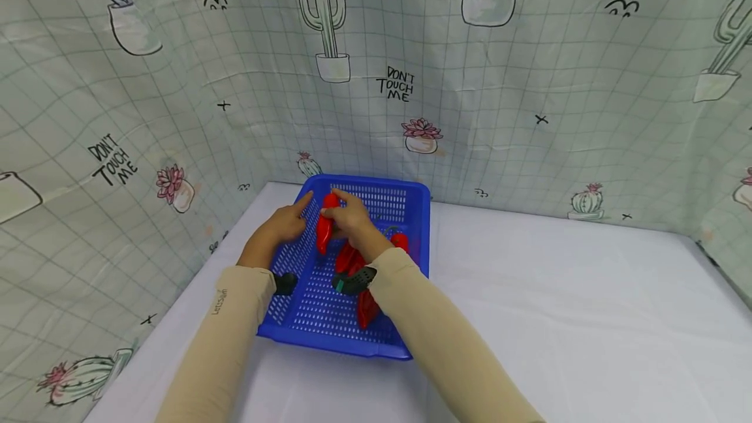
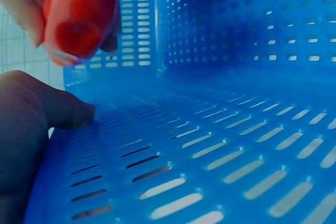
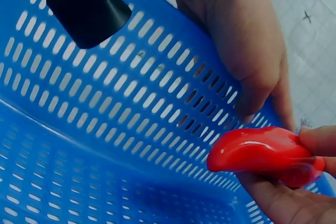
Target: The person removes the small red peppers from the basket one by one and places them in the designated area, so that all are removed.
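Observation:
My right hand pinches a glossy red chili pepper between thumb and fingers, inside the blue plastic basket near its back left corner. In the right wrist view the pepper lies lengthwise, its wide end at the fingertips. My left hand grips the basket's left rim, with the thumb inside the wall and fingers outside. More red peppers lie in the basket beneath my right wrist, partly hidden by it. One red pepper sits nearer the front, and another by the right wall.
The basket has slotted walls and stands on a white-covered table, near its left edge. A patterned cloth hangs behind and to the left. Dark wrist cameras overlap the basket in the head view.

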Demonstrator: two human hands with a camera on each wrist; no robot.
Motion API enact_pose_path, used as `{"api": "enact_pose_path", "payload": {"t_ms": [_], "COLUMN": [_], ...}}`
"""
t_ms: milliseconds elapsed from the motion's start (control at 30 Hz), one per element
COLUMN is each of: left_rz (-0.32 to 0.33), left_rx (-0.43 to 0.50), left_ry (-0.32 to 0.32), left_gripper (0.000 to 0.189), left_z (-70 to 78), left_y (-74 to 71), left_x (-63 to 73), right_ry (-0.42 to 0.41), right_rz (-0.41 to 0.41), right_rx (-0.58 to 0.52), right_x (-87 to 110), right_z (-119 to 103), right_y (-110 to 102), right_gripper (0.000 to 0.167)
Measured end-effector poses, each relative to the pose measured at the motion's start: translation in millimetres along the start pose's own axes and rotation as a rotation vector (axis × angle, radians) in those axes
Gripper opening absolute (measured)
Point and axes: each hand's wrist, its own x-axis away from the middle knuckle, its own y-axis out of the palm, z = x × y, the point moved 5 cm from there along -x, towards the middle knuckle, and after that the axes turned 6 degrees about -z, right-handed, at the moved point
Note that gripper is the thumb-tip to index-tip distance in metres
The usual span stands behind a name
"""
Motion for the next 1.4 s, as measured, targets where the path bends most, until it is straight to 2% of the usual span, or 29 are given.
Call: {"api": "enact_pose_path", "payload": {"t_ms": [400, 533, 767, 967, 1233, 1400], "left_rz": [-0.011, -0.012, -0.046, -0.041, -0.030, -0.039], "left_rx": [-0.006, 0.009, 0.068, 0.031, 0.022, 0.033], "left_ry": [-0.008, -0.006, -0.049, -0.030, -0.004, 0.002], "left_gripper": [0.074, 0.076, 0.077, 0.078, 0.082, 0.082], "left_z": [4.5, 0.6, -2.5, -5.7, -0.8, 4.9], "left_y": [0.3, 1.3, 4.2, 1.3, -0.1, 4.9], "left_x": [0.1, 1.0, 9.6, 12.9, 8.1, 4.9], "right_ry": [-0.029, -0.052, -0.094, -0.118, -0.166, -0.175], "right_rz": [-0.094, -0.095, -0.086, -0.079, -0.069, -0.049], "right_rx": [0.050, 0.048, 0.048, 0.066, 0.087, 0.096], "right_x": [19.7, 28.1, 39.1, 50.8, 64.8, 75.5], "right_z": [-23, -36, -52, -64, -75, -71], "right_y": [-24, -38, -61, -76, -107, -130], "right_gripper": [0.073, 0.074, 0.071, 0.071, 0.070, 0.072]}}
